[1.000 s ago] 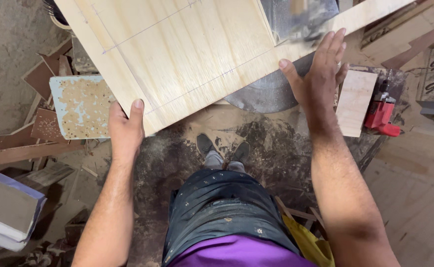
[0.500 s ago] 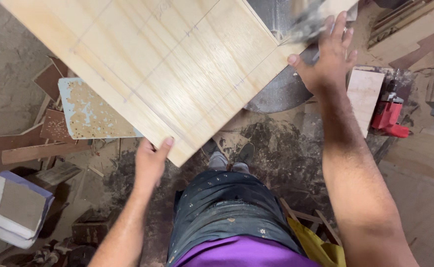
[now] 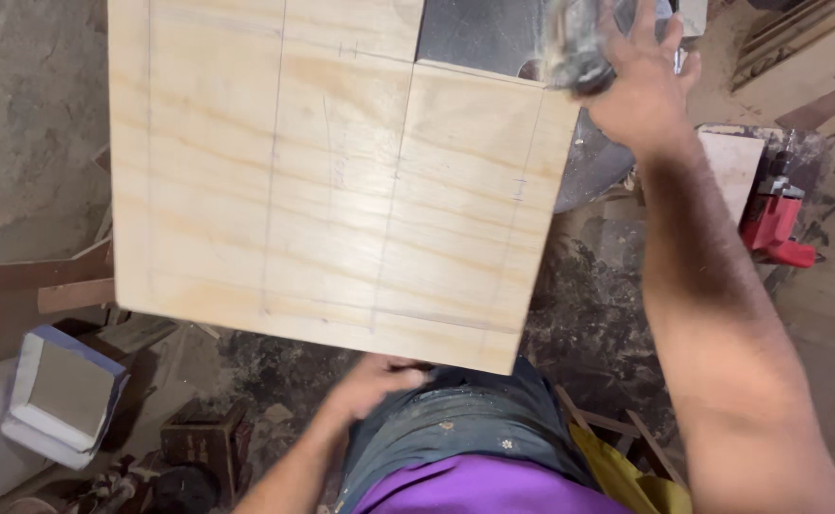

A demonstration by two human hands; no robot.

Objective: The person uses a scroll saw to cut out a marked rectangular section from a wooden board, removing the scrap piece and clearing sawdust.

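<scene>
Pale plywood panel (image 3: pixel 332 181), swung round from its earlier diagonal lie, now sits squarer over the workshop floor, right hand (image 3: pixel 631 81) spread open at its far corner, left hand (image 3: pixel 374 381) loosely curled under its near edge.

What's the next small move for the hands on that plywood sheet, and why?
Probably settle the left hand firmly under the near edge of the plywood sheet before going further. The right hand is up at the sheet's far right corner and blurred, the sheet overhangs toward the body, and the left hand only meets its edge, so the grip looks loose.
</scene>
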